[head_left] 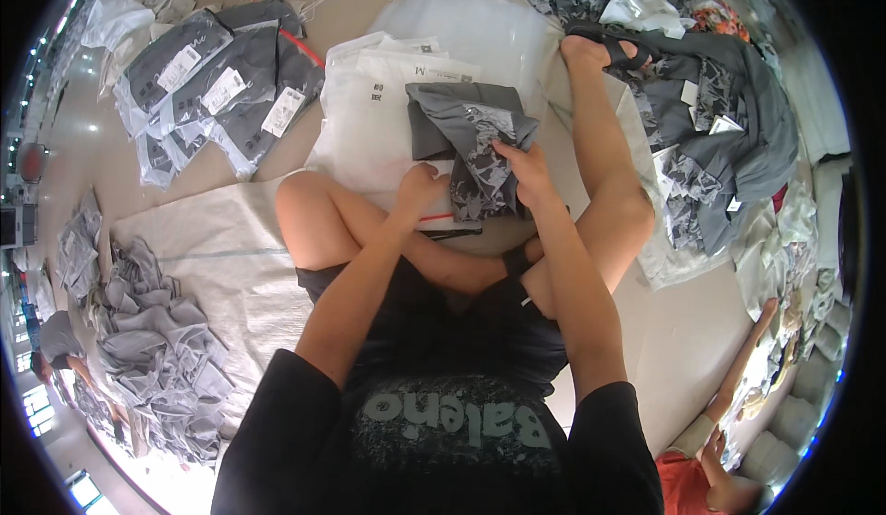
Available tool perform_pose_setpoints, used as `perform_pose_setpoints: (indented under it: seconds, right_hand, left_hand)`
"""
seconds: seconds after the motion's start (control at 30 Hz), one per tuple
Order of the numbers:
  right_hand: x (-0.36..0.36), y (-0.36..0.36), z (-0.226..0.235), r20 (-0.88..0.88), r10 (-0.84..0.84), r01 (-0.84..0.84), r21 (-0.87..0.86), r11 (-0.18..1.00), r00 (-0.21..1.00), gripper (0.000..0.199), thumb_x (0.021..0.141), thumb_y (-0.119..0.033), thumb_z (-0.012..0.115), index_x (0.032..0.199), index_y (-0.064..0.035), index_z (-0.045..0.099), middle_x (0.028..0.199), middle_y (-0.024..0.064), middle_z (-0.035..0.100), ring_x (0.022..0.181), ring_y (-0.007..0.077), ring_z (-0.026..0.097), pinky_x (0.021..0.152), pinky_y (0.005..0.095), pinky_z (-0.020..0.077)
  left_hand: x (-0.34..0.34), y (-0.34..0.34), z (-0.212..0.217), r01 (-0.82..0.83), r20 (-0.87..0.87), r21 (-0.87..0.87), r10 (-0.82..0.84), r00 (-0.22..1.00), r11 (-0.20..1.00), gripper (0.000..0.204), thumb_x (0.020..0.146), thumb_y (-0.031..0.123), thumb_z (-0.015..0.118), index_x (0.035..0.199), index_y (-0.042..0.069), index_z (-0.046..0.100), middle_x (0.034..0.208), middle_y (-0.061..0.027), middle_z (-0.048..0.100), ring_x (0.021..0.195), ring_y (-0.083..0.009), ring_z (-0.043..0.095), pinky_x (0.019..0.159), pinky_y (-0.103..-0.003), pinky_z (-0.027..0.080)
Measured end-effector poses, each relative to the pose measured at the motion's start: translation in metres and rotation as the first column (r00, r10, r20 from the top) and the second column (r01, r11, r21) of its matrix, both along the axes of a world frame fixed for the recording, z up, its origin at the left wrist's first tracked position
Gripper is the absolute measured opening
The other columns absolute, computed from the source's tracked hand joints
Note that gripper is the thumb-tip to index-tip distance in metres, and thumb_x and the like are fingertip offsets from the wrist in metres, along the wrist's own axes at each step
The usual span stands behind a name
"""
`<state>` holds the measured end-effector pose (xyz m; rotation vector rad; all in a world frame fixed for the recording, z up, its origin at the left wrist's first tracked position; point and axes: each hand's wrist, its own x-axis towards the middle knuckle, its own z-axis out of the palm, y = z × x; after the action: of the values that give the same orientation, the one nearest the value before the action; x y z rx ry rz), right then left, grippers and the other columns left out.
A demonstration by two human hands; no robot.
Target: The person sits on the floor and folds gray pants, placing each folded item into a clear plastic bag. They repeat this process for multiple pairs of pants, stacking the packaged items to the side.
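A dark grey garment (471, 113) with a pale leaf-like pattern lies partly folded before me, over a stack of white plastic packing bags (369, 118). My right hand (524, 170) grips its right side, the thumb on top of the patterned cloth. At the garment's left edge, my left hand (423, 188) is closed with its fingers curled; whether cloth or bag film is in them is hidden. Below the left hand, a red strip (437, 217) runs along a bag's edge.
Bagged grey garments (221, 81) with white labels lie at the far left. A loose grey clothing heap (157, 340) is at left; patterned dark clothes (720, 127) are piled at right. A person in red (688, 483) sits at lower right, another person (63, 341) at left.
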<state>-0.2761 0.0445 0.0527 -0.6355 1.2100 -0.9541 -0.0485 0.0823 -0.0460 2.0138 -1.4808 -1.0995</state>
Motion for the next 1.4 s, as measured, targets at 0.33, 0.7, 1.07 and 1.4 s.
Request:
perform_pose_setpoints:
  seconds: [0.33, 0.7, 1.07, 1.4]
  right_hand:
    - [-0.022, -0.003, -0.015, 0.187, -0.055, 0.061, -0.026, 0.998, 0.981, 0.030, 0.095, -0.006, 0.075, 0.122, 0.0035, 0.066, 0.114, 0.0137, 0.074, 0.097, 0.0233, 0.073, 0.083, 0.0381, 0.0616]
    - [-0.023, 0.019, -0.006, -0.412, 0.359, -0.525, -0.424, 0.738, 0.838, 0.049, 0.088, -0.001, 0.071, 0.136, -0.0025, 0.062, 0.120, 0.0102, 0.074, 0.115, 0.0260, 0.069, 0.098, 0.0349, 0.0530]
    - [-0.023, -0.006, -0.027, -0.608, 0.094, -0.362, -0.336, 0.870, 0.788, 0.052, 0.085, 0.004, 0.071, 0.137, 0.0027, 0.062, 0.122, 0.0196, 0.074, 0.110, 0.0289, 0.071, 0.099, 0.0332, 0.0516]
    - [-0.020, 0.002, -0.024, -0.396, 0.078, -0.236, -0.369, 0.899, 0.915, 0.037, 0.090, 0.001, 0.070, 0.126, 0.0062, 0.066, 0.111, 0.0081, 0.074, 0.098, 0.0156, 0.065, 0.092, 0.0328, 0.0522]
  left_hand:
    - [-0.067, 0.014, 0.006, 0.124, -0.854, 0.510, 0.483, 0.194, 0.851, 0.028, 0.103, 0.019, 0.058, 0.122, 0.000, 0.067, 0.117, -0.0125, 0.072, 0.106, -0.0285, 0.070, 0.092, -0.042, 0.057]
    - [-0.072, -0.031, 0.005, 0.009, -0.696, 0.700, 0.680, 0.232, 0.714, 0.030, 0.105, 0.031, 0.057, 0.121, 0.007, 0.065, 0.121, -0.0134, 0.072, 0.109, -0.0280, 0.070, 0.094, -0.044, 0.059]
    - [-0.043, -0.011, -0.008, -0.084, 0.102, 0.031, 0.081, 0.991, 0.996, 0.066, 0.077, 0.039, 0.083, 0.127, 0.002, 0.063, 0.135, -0.0226, 0.062, 0.120, -0.0384, 0.064, 0.093, -0.054, 0.054]
    - [-0.113, -0.008, -0.022, -0.272, 0.304, -0.199, 0.324, 0.896, 0.941, 0.026, 0.077, 0.015, 0.076, 0.098, 0.003, 0.066, 0.111, -0.0189, 0.067, 0.107, -0.0406, 0.062, 0.090, -0.049, 0.050]
